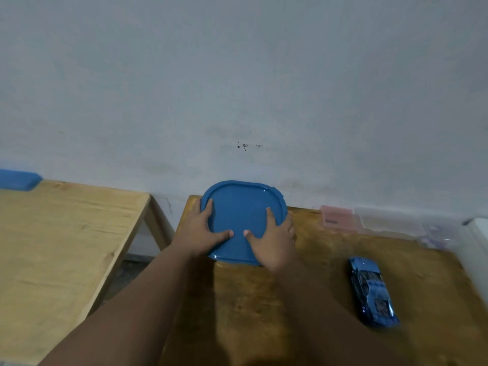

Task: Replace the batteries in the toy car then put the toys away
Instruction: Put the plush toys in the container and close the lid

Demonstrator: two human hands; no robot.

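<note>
**Both hands on the lid, car off to the right**

Forearms reach out over the dark wooden table (422,273), which stands beside a paler table (66,233). At its far edge sits a blue lid (240,210). The left hand (200,231) and right hand (274,241) lie spread on it, pressing down, thumbs pointing at each other. The blue toy car (372,291) lies well apart, to the right of the right hand and nearer the camera. Its long axis runs roughly front to back. The right hand is nearer, so it is probably the one to fetch it.
</note>
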